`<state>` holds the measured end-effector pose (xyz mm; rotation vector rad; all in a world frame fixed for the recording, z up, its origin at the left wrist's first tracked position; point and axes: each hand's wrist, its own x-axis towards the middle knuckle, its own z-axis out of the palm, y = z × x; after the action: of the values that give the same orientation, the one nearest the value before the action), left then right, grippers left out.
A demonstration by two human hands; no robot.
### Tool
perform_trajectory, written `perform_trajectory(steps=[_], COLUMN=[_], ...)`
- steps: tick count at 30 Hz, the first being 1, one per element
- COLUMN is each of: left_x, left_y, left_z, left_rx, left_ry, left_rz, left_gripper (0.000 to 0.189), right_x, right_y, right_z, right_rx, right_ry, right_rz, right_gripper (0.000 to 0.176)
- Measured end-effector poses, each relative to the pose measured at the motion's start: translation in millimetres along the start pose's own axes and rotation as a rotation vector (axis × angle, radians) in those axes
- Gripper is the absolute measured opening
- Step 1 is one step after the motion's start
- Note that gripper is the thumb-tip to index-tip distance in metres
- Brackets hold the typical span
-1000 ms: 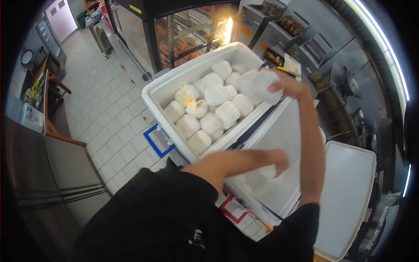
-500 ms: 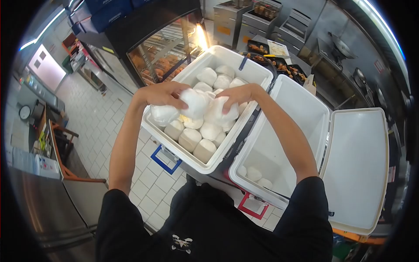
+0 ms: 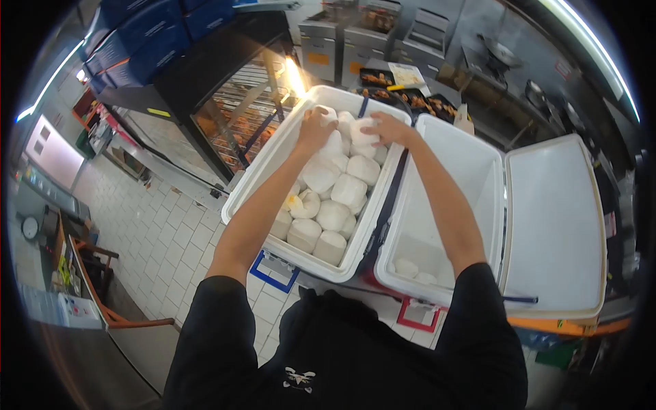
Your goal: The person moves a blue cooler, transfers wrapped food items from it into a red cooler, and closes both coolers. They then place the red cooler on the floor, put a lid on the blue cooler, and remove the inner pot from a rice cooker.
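Note:
White rounded wrapped packets (image 3: 334, 215) fill much of an open white cooler box (image 3: 350, 272) in front of me. At its far end, my left hand (image 3: 316, 128) has its fingers curled over a white packet (image 3: 329, 117). Just to the right, my right hand (image 3: 391, 128) grips another white packet (image 3: 364, 131) from its right side. Both packets sit among the others, near the far wall. One packet lower in the box shows a yellow patch (image 3: 294, 203). My fingertips are partly hidden by the packets.
A second open cooler (image 3: 451, 179) stands at the right with a few white packets (image 3: 406, 267) at its bottom and its lid (image 3: 555, 225) folded out. Behind are a lit warming cabinet (image 3: 239, 113), black trays of food (image 3: 377, 78) and fryers (image 3: 321, 51). Tiled floor (image 3: 167, 236) lies left.
Both my hands have moved from the near middle of the packets to the far end of the cooler, arms stretched further. The packets they held up there are now lower. The view has shifted.

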<state>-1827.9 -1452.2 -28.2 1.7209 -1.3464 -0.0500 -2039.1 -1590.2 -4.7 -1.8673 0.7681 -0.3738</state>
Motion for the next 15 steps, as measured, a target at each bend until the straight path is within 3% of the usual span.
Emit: perform_trajectory(steps=[2, 4, 5, 6, 7, 9, 10, 12, 13, 15], left_x=[-9.0, -7.9, -6.3, -15.1, -29.1, -71.1, -96.7, -149.3, -173.5, -202.5], left_y=[20.0, 6.7, -5.9, 15.2, 36.5, 80.0, 94.7, 103.9, 107.6, 106.0], left_z=[-19.4, -26.1, -29.4, -54.3, -83.5, -145.2, -168.7, -200.3, -200.2, -185.0], left_rx=[0.354, 0.375, 0.297, -0.008, -0.111, -0.289, -0.344, -0.550, -0.833, -0.972], left_ry=[-0.103, -0.091, -0.028, -0.130, -0.160, -0.331, -0.389, -0.500, -0.631, -0.823], left_rz=[0.037, 0.128, 0.203, 0.067, 0.133, 0.131, 0.007, 0.046, -0.018, -0.002], left_gripper=[0.042, 0.044, 0.043, 0.038, 0.032, 0.026, 0.031, 0.048, 0.044, 0.039], right_x=[14.7, -23.2, -46.0, -68.8, -95.2, -142.8, -161.3, -186.2, -190.0, -208.7], right_y=[12.6, -26.3, -47.0, -65.5, -78.4, -67.5, -46.6, -16.2, 20.9, 123.2], right_z=[-3.9, 1.2, -5.8, -16.8, -26.0, -47.0, -57.1, -79.4, -78.6, -59.4], right_rx=[-0.838, -1.118, -0.995, -0.866, -0.892, -0.875, -0.861, -0.764, -0.783, -0.730], right_ry=[0.248, 0.719, 0.573, 0.437, 0.348, 0.230, 0.012, -0.433, -0.645, -0.942], right_rz=[-0.227, -0.502, -0.505, -0.501, -0.403, -0.261, -0.008, 0.446, 0.623, 0.737], right_gripper=[0.080, 0.050, 0.039, 0.029, 0.022, 0.023, 0.021, 0.019, 0.042, 0.075])
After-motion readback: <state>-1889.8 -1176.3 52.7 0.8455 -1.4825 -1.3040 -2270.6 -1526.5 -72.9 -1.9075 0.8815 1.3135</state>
